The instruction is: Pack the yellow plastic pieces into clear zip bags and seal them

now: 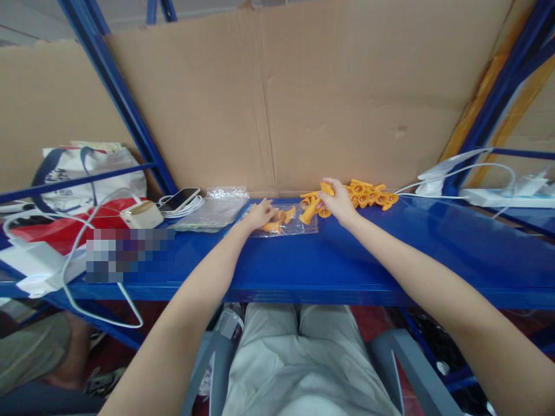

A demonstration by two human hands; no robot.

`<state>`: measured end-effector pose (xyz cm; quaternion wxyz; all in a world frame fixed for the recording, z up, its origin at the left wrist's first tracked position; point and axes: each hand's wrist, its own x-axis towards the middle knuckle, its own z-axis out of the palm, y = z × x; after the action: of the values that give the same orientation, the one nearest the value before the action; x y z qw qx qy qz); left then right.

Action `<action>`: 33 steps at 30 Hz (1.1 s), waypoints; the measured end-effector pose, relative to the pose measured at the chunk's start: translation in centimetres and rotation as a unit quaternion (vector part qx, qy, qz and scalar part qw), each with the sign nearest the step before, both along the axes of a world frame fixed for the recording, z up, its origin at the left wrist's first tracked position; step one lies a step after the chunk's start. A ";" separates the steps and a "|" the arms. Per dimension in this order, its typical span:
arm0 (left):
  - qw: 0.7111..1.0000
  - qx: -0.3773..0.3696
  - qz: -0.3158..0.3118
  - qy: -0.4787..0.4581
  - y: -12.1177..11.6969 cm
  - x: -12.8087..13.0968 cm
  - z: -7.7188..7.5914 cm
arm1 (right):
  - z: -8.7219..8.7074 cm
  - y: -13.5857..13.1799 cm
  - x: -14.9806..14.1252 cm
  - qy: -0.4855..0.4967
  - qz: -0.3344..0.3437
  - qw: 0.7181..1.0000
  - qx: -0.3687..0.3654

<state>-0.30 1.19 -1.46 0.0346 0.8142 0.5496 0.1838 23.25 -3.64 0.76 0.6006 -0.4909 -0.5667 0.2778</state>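
Observation:
My left hand (pixel 261 214) is at a clear plastic bag (pixel 309 226), its fingers bent around the bag's left part. Inside the bag lie several orange plastic pieces (pixel 272 227), partly hidden by the hand. To the right, my right hand (pixel 340 203) has its fingers closed on an orange plastic funnel-shaped piece (pixel 327 189). Another orange funnel-shaped piece (pixel 307 215) lies just below those fingers, by the bag's right edge; whether the hand touches it I cannot tell. Beyond my right hand, a pile of similar orange funnel-shaped pieces (pixel 369 195) rests against the cardboard.
Flat clear bags (pixel 212 211) lie left of my left hand, beside a phone (pixel 181 199) on a coiled white cable. Farther left are a white charger (pixel 141 215), power strip and cloth bag (pixel 93 176). A cardboard wall (pixel 325 104) closes the blue shelf's (pixel 312 266) back.

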 end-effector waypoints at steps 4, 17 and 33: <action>0.999 0.023 0.027 -0.004 0.3 -0.1 -0.2 | 0.0 -1.3 -1.4 0.106 0.037 0.986 -0.128; 0.980 0.005 0.193 0.050 -0.4 0.0 0.5 | 0.1 -1.3 0.5 0.079 0.152 0.949 -0.264; 0.987 -0.036 0.149 -0.044 -1.2 0.1 1.2 | -2.2 -1.2 -1.6 0.099 0.231 0.932 -0.260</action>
<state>-0.24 -0.02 -0.23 0.0596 0.7125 0.6692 0.2026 21.61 -4.80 -1.40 0.4240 -0.4554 -0.5097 0.5942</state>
